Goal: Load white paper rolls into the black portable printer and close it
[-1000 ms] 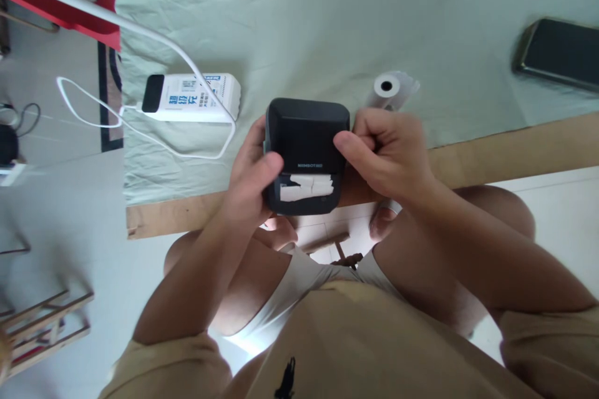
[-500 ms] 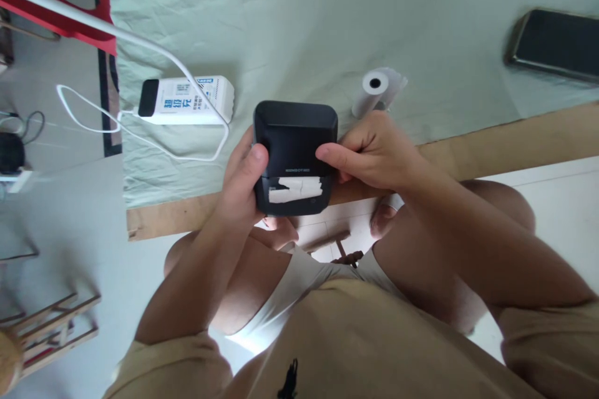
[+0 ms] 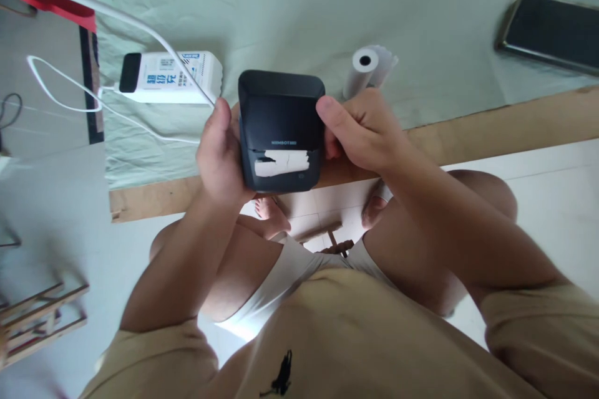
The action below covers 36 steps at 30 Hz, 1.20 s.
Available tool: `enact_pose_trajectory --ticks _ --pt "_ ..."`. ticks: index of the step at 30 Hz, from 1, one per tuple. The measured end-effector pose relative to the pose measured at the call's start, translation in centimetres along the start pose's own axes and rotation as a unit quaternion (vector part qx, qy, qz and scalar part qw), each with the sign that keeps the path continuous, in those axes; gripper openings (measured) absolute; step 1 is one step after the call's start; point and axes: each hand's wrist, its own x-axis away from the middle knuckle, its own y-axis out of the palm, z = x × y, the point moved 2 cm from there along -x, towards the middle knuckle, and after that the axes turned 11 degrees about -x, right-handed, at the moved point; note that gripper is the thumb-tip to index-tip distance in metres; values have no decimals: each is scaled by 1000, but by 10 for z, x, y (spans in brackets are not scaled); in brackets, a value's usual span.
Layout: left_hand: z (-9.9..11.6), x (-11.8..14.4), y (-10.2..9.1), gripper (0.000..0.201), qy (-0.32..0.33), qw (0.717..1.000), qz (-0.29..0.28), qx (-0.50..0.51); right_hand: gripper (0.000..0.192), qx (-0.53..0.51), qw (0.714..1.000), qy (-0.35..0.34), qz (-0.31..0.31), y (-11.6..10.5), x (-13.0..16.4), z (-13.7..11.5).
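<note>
Both grips clasp the black printer (image 3: 281, 128), left hand (image 3: 221, 156) and right hand (image 3: 362, 131) on opposite sides.
A paper roll (image 3: 362, 68) lies just beyond the printer on the desk (image 3: 491, 131); a white charger (image 3: 173, 76) lies beside it.

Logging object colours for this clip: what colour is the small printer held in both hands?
Black, seen in the head view: the printer has a white paper strip at its slot.

Soft, even daylight fills the scene, leaving only faint shadows on the pale cloth (image 3: 299, 6). The wide lens bends straight lines near the edges, and the corners look slightly smeared. A bright washed-out patch shows on the white shorts (image 3: 253, 318).
</note>
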Motion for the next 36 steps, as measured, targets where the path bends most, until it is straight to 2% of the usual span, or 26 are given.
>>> enact_pose_trajectory --ticks 3,7,11,16,22,27,29,33,35,36 --pt "7 1 5 71 16 999 -1 32 67 -5 1000 2 10 0 0 -2" --pt "8 -2 8 65 5 997 -63 52 68 7 999 32 34 1 -1 -5" --pt "2 -7 6 70 24 997 -40 57 68 48 997 39 50 0 -2 -9" --pt "3 0 13 61 48 998 -21 45 69 90 993 39 63 0 -2 -9" --pt "3 3 16 63 79 994 -60 56 69 125 986 38 100 3 -4 -5" --pt "1 0 14 66 87 991 -93 45 73 114 989 46 80 2 -11 -5" --pt "-2 -2 12 58 111 989 -89 32 74 106 991 53 65 1 -11 -6" --pt "-7 -3 11 39 133 988 -61 48 71 88 992 0 93 2 -5 -5" --pt "-8 -1 12 34 110 992 -40 43 73 82 990 -31 111 4 -2 -3" --pt "-7 -1 13 35 74 996 -38 44 74 81 989 -38 114 5 -1 -1"
